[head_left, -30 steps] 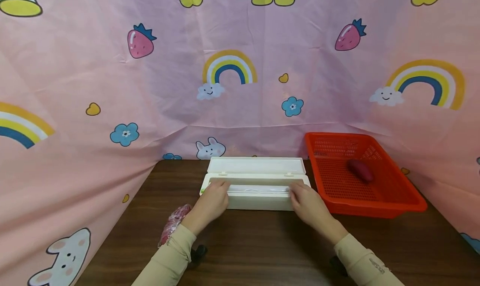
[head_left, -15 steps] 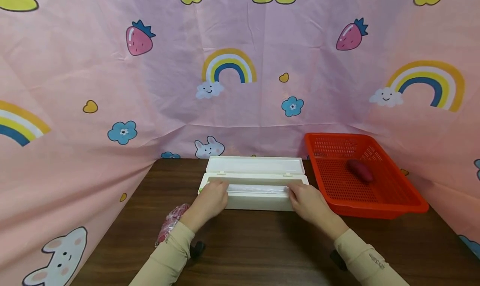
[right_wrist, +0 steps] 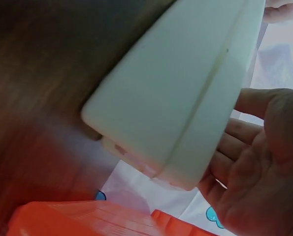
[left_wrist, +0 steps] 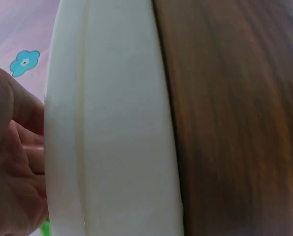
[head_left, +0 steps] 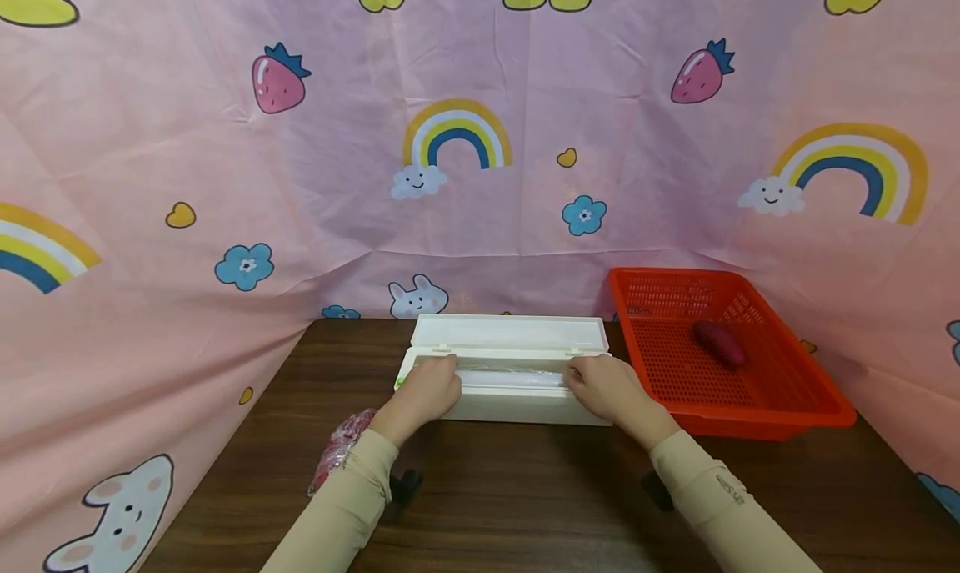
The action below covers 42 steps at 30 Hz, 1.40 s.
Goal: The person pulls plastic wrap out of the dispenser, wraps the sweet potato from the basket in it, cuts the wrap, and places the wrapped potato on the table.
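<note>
A long white cling film box (head_left: 517, 407) lies on the table with its lid (head_left: 510, 332) flipped up at the back. Inside it a roll of clear cling film (head_left: 510, 379) shows between the hands. My left hand (head_left: 426, 387) is over the box's left end, fingers curled and pinching the film's edge. Over the right part, my right hand (head_left: 609, 387) pinches the film as well. The fingertips are partly hidden in the head view. In the wrist views, the box's front wall (left_wrist: 121, 118) hides the fingertips of the left hand (left_wrist: 13, 167) and some of the right hand (right_wrist: 264, 162).
At the right stands a red plastic basket (head_left: 757, 419) holding a purple sweet potato (head_left: 718, 344). A reddish item wrapped in clear film (head_left: 341, 448) lies left of my left forearm. Printed cloth (head_left: 480, 223) hangs behind and beside the dark wooden table (head_left: 525, 498).
My right hand has shifted left along the box, and its right front corner now shows. My left hand has risen slightly. A loose strip of film shows above the roll.
</note>
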Motion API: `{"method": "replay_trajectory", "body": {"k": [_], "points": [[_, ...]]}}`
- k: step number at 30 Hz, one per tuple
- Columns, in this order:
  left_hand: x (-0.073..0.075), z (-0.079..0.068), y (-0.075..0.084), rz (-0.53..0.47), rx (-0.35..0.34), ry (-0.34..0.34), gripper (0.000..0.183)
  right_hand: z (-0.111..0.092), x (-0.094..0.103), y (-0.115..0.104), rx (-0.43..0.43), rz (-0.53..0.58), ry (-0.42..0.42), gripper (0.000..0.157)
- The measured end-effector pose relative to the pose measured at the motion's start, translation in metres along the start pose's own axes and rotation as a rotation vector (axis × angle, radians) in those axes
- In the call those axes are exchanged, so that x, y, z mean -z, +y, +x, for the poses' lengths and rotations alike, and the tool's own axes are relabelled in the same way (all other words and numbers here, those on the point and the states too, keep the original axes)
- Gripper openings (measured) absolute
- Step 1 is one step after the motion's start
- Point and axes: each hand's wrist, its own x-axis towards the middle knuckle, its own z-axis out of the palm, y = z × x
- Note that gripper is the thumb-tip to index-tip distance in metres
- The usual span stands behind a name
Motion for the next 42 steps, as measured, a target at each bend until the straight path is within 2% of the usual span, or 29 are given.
{"method": "replay_trajectory", "body": {"k": [6,14,18,21,28,33,37,42], "points": [[0.014,0.014,-0.007,-0.146,0.124,-0.141,0.019,0.006,0.008,0.001,-0.017,0.036,-0.06,0.015],[0.019,0.014,-0.019,-0.228,0.143,-0.179,0.018,0.005,0.011,0.003,-0.02,0.046,-0.046,0.01],[0.017,0.011,-0.021,-0.239,0.145,-0.145,0.02,0.003,0.011,0.003,0.0,0.033,-0.016,0.013],[0.015,0.011,-0.02,-0.229,0.142,-0.106,0.012,0.0,0.011,0.004,0.01,0.033,0.009,0.016],[0.014,0.011,-0.021,-0.202,0.132,-0.034,0.011,-0.003,0.019,0.006,0.043,0.052,0.077,0.023],[0.016,0.01,-0.025,-0.194,0.114,0.002,0.01,-0.005,0.024,0.009,0.032,0.063,0.093,0.02],[0.02,0.01,-0.028,-0.184,0.11,-0.002,0.011,-0.006,0.028,0.009,0.029,0.08,0.102,0.014],[0.029,0.008,-0.028,-0.156,0.064,-0.023,0.012,-0.007,0.032,0.009,0.03,0.118,0.097,0.012]]}}
